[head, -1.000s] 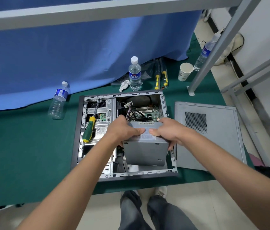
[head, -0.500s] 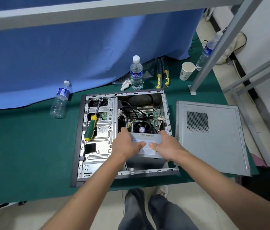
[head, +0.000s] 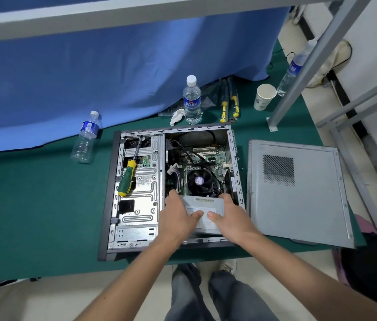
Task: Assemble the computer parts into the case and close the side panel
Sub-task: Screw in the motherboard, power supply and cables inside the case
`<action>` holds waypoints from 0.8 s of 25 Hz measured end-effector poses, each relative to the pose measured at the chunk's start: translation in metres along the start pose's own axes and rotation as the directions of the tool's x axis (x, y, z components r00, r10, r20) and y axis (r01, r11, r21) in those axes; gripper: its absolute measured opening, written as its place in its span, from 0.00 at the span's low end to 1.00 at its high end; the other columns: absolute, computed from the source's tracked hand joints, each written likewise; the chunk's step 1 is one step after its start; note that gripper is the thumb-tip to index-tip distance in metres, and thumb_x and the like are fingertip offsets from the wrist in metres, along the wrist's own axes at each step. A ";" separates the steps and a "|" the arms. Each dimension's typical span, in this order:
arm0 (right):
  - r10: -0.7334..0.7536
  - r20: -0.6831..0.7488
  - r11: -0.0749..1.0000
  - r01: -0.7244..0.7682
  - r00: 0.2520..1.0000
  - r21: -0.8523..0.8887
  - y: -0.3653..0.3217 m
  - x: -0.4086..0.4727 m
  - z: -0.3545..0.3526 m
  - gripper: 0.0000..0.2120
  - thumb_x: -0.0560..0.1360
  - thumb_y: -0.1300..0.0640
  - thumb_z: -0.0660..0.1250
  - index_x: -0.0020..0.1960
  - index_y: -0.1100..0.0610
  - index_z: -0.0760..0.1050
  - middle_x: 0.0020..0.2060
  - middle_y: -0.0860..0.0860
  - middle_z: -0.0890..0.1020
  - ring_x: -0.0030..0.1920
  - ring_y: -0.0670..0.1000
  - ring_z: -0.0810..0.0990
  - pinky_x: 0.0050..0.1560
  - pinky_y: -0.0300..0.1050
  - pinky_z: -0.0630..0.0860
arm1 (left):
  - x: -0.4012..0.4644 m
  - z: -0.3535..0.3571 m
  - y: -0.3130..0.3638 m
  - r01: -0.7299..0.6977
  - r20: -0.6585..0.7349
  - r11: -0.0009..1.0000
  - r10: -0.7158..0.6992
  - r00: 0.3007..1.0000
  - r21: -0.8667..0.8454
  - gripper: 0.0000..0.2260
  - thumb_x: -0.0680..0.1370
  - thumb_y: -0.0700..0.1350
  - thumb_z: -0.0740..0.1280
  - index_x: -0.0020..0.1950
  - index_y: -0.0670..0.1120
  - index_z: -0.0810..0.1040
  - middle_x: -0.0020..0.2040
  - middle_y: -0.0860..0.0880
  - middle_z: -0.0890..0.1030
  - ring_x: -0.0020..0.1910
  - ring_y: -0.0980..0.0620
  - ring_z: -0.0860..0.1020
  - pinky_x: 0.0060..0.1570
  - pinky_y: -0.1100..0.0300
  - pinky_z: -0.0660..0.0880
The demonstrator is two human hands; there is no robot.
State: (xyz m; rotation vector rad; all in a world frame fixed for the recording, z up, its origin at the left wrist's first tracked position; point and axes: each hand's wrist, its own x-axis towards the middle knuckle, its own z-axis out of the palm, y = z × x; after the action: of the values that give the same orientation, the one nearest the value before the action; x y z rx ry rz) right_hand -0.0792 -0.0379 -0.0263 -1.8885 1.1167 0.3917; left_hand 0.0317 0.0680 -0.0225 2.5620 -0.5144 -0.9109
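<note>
Two hands grip a grey power supply [head: 206,210] seated in the near right corner of the open computer case [head: 110,188], which lies on its side on the green table [head: 32,205]. The left hand [head: 178,218] clasps the unit's left edge with its thumb across the top; the right hand [head: 230,220] clasps the right edge, its thumb also on top, the two thumb tips just apart. Beyond the unit sits the motherboard with its round fan [head: 199,180]. A green and yellow screwdriver [head: 128,173] rests on the drive bay at the case's left. Just right of the case, the side panel [head: 298,195] lies flat. Three water bottles, a paper cup [head: 265,97] and two more screwdrivers [head: 229,105] stand at the far side.
</note>
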 end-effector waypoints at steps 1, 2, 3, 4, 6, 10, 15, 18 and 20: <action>-0.015 0.004 1.000 0.016 1.000 -0.022 0.001 -0.001 0.000 0.24 0.79 0.48 0.65 0.71 0.50 0.61 0.52 0.51 0.81 0.50 0.53 0.80 0.51 0.46 0.75 | -0.003 0.002 -0.003 0.006 -0.009 1.000 -0.006 1.000 -0.006 0.23 0.73 0.56 0.74 0.50 0.50 0.61 0.45 0.53 0.72 0.35 0.58 0.69 0.29 0.66 0.58; -0.029 0.012 0.998 0.030 1.000 -0.046 0.002 0.000 0.000 0.24 0.79 0.47 0.65 0.71 0.50 0.60 0.53 0.52 0.81 0.52 0.54 0.79 0.53 0.47 0.75 | -0.006 0.005 -0.006 0.010 -0.015 1.000 -0.010 1.000 -0.008 0.23 0.73 0.56 0.74 0.51 0.49 0.61 0.45 0.52 0.72 0.36 0.55 0.70 0.29 0.64 0.59; -0.037 0.022 0.997 0.039 0.999 -0.066 0.003 0.000 0.000 0.25 0.79 0.47 0.65 0.72 0.50 0.60 0.54 0.52 0.81 0.53 0.54 0.79 0.54 0.47 0.75 | -0.008 0.009 -0.008 0.014 -0.017 1.000 -0.014 1.000 -0.013 0.23 0.73 0.56 0.74 0.51 0.49 0.61 0.46 0.52 0.73 0.38 0.54 0.71 0.31 0.63 0.61; -0.042 0.033 0.996 0.045 0.999 -0.078 0.004 0.001 0.000 0.26 0.79 0.47 0.65 0.72 0.50 0.59 0.55 0.52 0.80 0.54 0.55 0.79 0.55 0.48 0.75 | -0.010 0.011 -0.011 0.018 -0.017 1.000 -0.018 1.000 -0.022 0.23 0.74 0.55 0.73 0.52 0.49 0.61 0.47 0.51 0.73 0.40 0.52 0.72 0.33 0.61 0.62; -0.044 0.044 0.996 0.047 0.998 -0.072 0.006 0.001 0.002 0.26 0.79 0.47 0.65 0.73 0.49 0.59 0.55 0.52 0.81 0.54 0.55 0.79 0.56 0.48 0.75 | -0.011 0.014 -0.013 0.016 -0.018 0.999 -0.017 1.000 -0.041 0.23 0.74 0.54 0.74 0.52 0.48 0.61 0.48 0.51 0.74 0.42 0.51 0.74 0.34 0.62 0.64; -0.054 0.041 0.996 0.057 0.998 -0.071 0.008 0.003 0.007 0.25 0.80 0.49 0.64 0.72 0.49 0.59 0.54 0.52 0.80 0.52 0.54 0.79 0.56 0.52 0.76 | -0.010 0.017 -0.016 0.021 -0.012 0.996 -0.022 1.000 -0.087 0.23 0.74 0.52 0.75 0.52 0.49 0.61 0.48 0.51 0.75 0.40 0.54 0.72 0.32 0.64 0.62; -0.037 0.142 0.995 0.050 0.989 -0.089 0.007 0.009 0.007 0.31 0.77 0.43 0.65 0.75 0.46 0.55 0.64 0.55 0.74 0.58 0.56 0.77 0.57 0.49 0.74 | -0.008 0.015 -0.021 -0.019 0.010 0.998 0.020 1.000 -0.064 0.24 0.73 0.53 0.75 0.52 0.49 0.60 0.51 0.48 0.75 0.43 0.51 0.74 0.35 0.61 0.66; -0.036 0.195 0.997 0.048 0.980 -0.059 0.008 0.009 0.006 0.34 0.76 0.39 0.66 0.75 0.44 0.53 0.68 0.57 0.69 0.60 0.56 0.75 0.58 0.48 0.72 | -0.004 0.010 -0.024 -0.055 0.104 0.987 0.071 0.992 -0.153 0.23 0.74 0.51 0.74 0.54 0.47 0.60 0.51 0.46 0.72 0.48 0.46 0.76 0.40 0.58 0.69; -0.044 0.182 0.997 0.053 0.982 -0.047 0.007 0.008 0.007 0.30 0.76 0.41 0.66 0.72 0.45 0.56 0.62 0.55 0.73 0.55 0.54 0.77 0.59 0.51 0.74 | -0.002 0.009 -0.026 -0.064 0.126 0.983 0.087 0.988 -0.174 0.23 0.75 0.50 0.74 0.54 0.47 0.60 0.49 0.48 0.68 0.47 0.46 0.76 0.39 0.59 0.68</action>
State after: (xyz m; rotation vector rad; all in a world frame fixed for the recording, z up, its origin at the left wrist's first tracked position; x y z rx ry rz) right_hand -0.0792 -0.0381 -0.0394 -1.8801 0.9456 0.5581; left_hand 0.0300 0.0890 -0.0394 2.3251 -0.5436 -1.0566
